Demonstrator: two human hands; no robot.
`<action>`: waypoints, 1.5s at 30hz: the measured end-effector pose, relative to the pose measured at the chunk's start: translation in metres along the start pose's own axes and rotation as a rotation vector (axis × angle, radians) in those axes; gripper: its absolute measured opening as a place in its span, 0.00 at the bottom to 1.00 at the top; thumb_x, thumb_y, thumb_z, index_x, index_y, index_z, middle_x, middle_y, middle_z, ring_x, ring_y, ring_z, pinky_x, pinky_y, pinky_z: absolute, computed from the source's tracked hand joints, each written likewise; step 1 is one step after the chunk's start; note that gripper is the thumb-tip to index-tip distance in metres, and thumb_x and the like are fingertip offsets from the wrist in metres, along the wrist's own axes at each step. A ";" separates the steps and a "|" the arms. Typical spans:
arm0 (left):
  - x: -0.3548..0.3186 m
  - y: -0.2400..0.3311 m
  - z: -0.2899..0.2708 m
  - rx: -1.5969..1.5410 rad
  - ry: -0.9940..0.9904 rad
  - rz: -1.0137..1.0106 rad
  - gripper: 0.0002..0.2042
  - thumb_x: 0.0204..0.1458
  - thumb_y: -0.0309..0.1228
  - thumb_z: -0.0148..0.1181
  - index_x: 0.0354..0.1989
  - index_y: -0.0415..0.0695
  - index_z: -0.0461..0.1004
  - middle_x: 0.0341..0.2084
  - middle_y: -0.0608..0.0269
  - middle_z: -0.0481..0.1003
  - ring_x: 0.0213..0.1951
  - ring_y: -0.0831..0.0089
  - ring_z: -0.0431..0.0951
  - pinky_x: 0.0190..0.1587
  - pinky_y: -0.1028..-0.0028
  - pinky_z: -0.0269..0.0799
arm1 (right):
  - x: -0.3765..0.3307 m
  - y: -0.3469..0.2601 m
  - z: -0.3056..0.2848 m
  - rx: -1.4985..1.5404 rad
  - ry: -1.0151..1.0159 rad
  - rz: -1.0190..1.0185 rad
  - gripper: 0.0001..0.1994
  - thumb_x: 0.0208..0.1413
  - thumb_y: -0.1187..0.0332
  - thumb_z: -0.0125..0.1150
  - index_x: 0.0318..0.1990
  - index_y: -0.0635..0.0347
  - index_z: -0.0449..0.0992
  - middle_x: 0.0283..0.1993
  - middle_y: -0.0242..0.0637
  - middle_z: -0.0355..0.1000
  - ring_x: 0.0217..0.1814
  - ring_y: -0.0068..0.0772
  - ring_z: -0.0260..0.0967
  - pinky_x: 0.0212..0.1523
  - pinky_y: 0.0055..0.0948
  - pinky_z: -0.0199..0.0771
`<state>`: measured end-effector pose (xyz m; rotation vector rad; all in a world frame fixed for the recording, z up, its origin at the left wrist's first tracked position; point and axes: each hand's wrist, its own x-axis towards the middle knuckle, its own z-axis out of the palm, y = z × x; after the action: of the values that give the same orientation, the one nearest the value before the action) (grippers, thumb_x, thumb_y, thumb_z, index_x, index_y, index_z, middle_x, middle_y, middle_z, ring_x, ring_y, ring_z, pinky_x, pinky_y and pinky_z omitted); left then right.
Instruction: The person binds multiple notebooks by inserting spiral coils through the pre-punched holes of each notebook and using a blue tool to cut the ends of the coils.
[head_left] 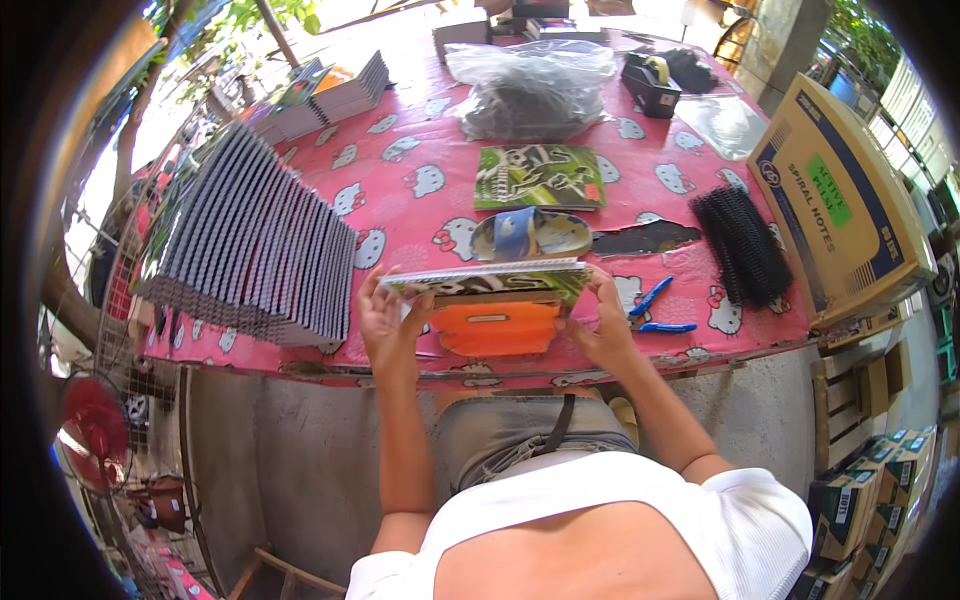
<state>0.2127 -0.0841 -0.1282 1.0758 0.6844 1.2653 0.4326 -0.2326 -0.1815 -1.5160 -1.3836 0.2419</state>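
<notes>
Pink patterned cloth is covering the table (420, 215) that is filling the middle of the frame, and we are holding a spiral notebook (487, 280) just below the centre, tilted so that its wire-bound edge is facing up. Our left hand (388, 322) is clamped on the notebook's left end, fingers curling over the top edge, and our right hand (603, 322) is clamped on its right end in the same way. Directly under the notebook an orange box-like object (497, 328) is sitting on the near table edge, touching or nearly touching the notebook; we cannot tell which.

Just above the notebook a blue sandal (531, 235) is lying on the cloth, and above that a green-covered notebook (539, 177) is lying flat. At the left of the frame a long fanned row of bound notebooks (250, 245) is leaning edge on. Right of our right hand blue-handled pliers (655, 310) are lying on the table, and further right a heap of black spiral coils (742, 245) is resting beside a cardboard carton (850, 205). At the upper centre a clear plastic bag (530, 85) is sitting well apart from our hands.
</notes>
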 end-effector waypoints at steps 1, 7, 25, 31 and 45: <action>0.000 -0.015 -0.009 0.203 0.016 0.010 0.37 0.36 0.18 0.71 0.57 0.40 0.58 0.49 0.61 0.68 0.52 0.73 0.67 0.53 0.74 0.65 | -0.005 -0.008 0.009 -0.012 0.010 0.005 0.38 0.48 0.77 0.62 0.64 0.68 0.46 0.62 0.50 0.58 0.66 0.49 0.53 0.64 0.36 0.52; -0.007 -0.020 -0.016 0.225 -0.044 0.095 0.45 0.33 0.21 0.73 0.62 0.37 0.53 0.57 0.55 0.61 0.59 0.65 0.60 0.64 0.67 0.50 | 0.010 -0.004 -0.051 -0.018 -0.148 0.067 0.33 0.49 0.59 0.66 0.60 0.59 0.59 0.58 0.49 0.61 0.63 0.44 0.56 0.61 0.36 0.56; -0.023 0.015 0.104 0.999 -0.421 0.765 0.14 0.46 0.36 0.65 0.41 0.49 0.79 0.31 0.67 0.78 0.38 0.70 0.76 0.53 0.64 0.56 | 0.047 -0.055 -0.077 -0.092 0.062 -0.194 0.16 0.44 0.80 0.64 0.43 0.59 0.79 0.36 0.39 0.75 0.33 0.32 0.75 0.34 0.27 0.76; -0.019 0.015 0.105 0.996 -0.323 0.890 0.07 0.45 0.33 0.65 0.32 0.49 0.81 0.30 0.69 0.78 0.35 0.73 0.75 0.52 0.66 0.56 | 0.056 -0.063 -0.074 -0.058 0.100 -0.113 0.12 0.44 0.76 0.68 0.39 0.60 0.80 0.35 0.35 0.74 0.33 0.26 0.73 0.31 0.25 0.73; -0.019 0.011 0.098 1.008 -0.271 0.813 0.13 0.40 0.39 0.68 0.33 0.48 0.80 0.31 0.70 0.76 0.36 0.71 0.74 0.49 0.66 0.57 | 0.062 -0.081 -0.071 -0.001 -0.138 0.030 0.06 0.53 0.74 0.59 0.38 0.62 0.74 0.30 0.41 0.71 0.31 0.36 0.71 0.33 0.30 0.70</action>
<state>0.2913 -0.1278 -0.0832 2.4893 0.7024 1.3920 0.4530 -0.2340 -0.0586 -1.5458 -1.4692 0.3706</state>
